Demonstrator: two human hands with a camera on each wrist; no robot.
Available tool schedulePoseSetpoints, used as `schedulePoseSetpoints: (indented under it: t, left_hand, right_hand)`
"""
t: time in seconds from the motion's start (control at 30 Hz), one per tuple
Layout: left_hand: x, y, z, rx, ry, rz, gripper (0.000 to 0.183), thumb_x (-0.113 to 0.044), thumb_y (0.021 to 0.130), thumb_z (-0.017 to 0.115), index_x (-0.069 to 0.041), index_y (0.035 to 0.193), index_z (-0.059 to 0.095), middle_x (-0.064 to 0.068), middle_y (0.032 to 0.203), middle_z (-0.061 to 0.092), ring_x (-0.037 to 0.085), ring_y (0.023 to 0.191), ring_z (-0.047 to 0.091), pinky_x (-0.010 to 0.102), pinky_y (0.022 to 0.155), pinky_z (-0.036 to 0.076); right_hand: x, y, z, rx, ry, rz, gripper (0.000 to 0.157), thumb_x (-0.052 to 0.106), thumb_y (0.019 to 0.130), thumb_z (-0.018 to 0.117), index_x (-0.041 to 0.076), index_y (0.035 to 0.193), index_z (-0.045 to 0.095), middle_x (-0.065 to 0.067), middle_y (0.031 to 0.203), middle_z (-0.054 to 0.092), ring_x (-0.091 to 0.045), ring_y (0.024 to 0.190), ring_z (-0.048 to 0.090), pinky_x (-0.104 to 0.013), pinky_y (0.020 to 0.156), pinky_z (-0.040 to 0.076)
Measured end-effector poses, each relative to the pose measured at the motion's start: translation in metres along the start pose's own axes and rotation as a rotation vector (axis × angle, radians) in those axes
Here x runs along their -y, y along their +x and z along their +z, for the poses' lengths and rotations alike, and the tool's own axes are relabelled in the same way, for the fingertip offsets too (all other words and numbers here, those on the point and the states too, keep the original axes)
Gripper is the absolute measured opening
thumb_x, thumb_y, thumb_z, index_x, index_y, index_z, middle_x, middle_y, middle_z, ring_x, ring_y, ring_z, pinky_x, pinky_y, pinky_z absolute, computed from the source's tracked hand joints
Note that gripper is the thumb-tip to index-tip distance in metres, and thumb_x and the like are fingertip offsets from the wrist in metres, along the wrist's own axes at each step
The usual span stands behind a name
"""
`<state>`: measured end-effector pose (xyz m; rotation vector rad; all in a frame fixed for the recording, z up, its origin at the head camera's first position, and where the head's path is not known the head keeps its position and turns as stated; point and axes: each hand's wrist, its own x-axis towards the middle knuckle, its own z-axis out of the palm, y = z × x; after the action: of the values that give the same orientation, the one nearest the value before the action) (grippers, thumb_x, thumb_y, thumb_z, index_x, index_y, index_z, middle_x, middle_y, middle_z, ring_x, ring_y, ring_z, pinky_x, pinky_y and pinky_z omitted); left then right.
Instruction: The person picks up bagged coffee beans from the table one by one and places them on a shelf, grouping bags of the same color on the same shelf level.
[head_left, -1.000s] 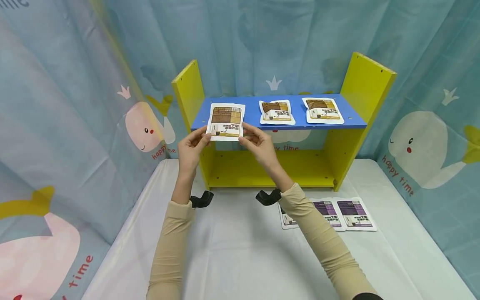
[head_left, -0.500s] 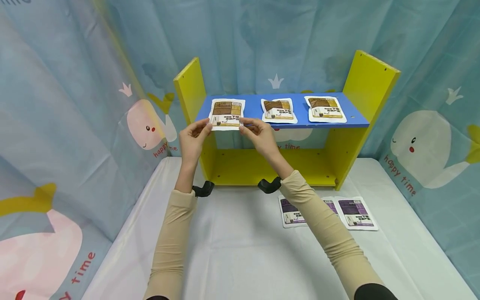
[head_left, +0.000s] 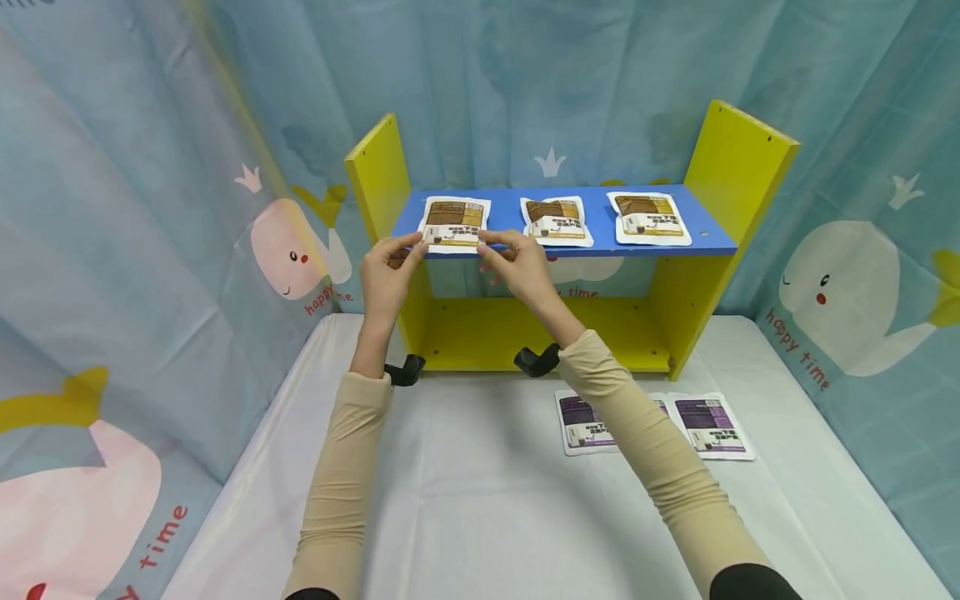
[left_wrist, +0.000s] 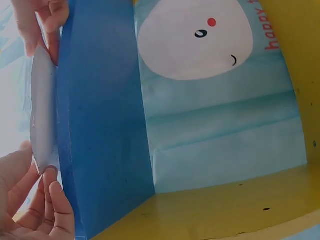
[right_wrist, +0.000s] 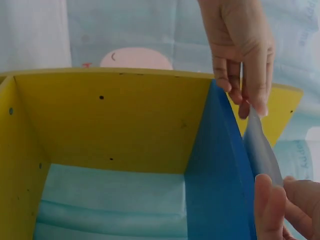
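Observation:
A white pouch with a brown and gold label (head_left: 453, 222) lies at the left end of the blue shelf (head_left: 506, 200), its front edge at the shelf's front edge. My left hand (head_left: 386, 279) pinches its near left corner between thumb and fingers. At the near right corner, my right hand (head_left: 522, 267) pinches it the same way. Both wrist views show the pouch edge-on, as a thin packet (left_wrist: 44, 107) close along the blue board (right_wrist: 227, 150). Two similar pouches lie farther right on the shelf, a middle pouch (head_left: 557, 222) and a right-hand pouch (head_left: 648, 218).
Yellow side panels (head_left: 738, 179) bound the shelf, and a yellow bottom board (head_left: 540, 321) lies below it. On the white tablecloth (head_left: 480, 500), purple-labelled pouches (head_left: 711, 427) lie at the right, partly covered by the right sleeve. Printed curtains hang behind and at both sides.
Both hands have moved the brown-labelled pouch away from me and down onto the left end of the shelf, and it lies flatter now. The other pouches stay where they were.

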<state>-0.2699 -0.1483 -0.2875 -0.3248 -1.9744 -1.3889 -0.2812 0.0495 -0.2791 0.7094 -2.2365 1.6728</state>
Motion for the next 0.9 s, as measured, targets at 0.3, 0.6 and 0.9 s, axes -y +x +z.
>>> schedulePoseSetpoints:
  t: [0.3, 0.6, 0.9]
  left_hand:
    - [0.012, 0.005, 0.003, 0.033, 0.161, 0.001, 0.03, -0.029, 0.079, 0.063, -0.01, 0.101, 0.067, 0.005, 0.092, 0.06, 0.013, 0.072, 0.05, 0.026, 0.065, 0.046]
    - [0.011, 0.006, 0.004, 0.057, 0.296, 0.002, 0.031, -0.028, 0.08, 0.061, -0.009, 0.104, 0.065, 0.008, 0.094, 0.061, 0.016, 0.069, 0.049, 0.027, 0.06, 0.042]
    - [0.006, 0.007, 0.007, 0.056, 0.366, 0.0, 0.03, -0.028, 0.081, 0.061, -0.008, 0.102, 0.066, 0.01, 0.093, 0.061, 0.017, 0.066, 0.048, 0.027, 0.059, 0.04]
  right_hand:
    - [-0.009, 0.009, 0.003, -0.015, -0.135, 0.033, 0.031, 0.027, 0.085, 0.056, 0.014, 0.113, 0.06, -0.004, 0.109, 0.06, -0.016, 0.046, 0.057, -0.027, 0.034, 0.035]
    - [-0.006, 0.009, 0.009, -0.072, -0.231, 0.024, 0.028, 0.029, 0.086, 0.054, 0.016, 0.11, 0.062, -0.003, 0.093, 0.065, -0.014, 0.038, 0.052, -0.024, 0.032, 0.024]
    - [-0.009, 0.008, 0.011, -0.128, -0.221, -0.008, 0.025, 0.027, 0.087, 0.054, 0.015, 0.106, 0.063, 0.001, 0.106, 0.061, -0.014, 0.037, 0.051, -0.028, 0.035, 0.036]
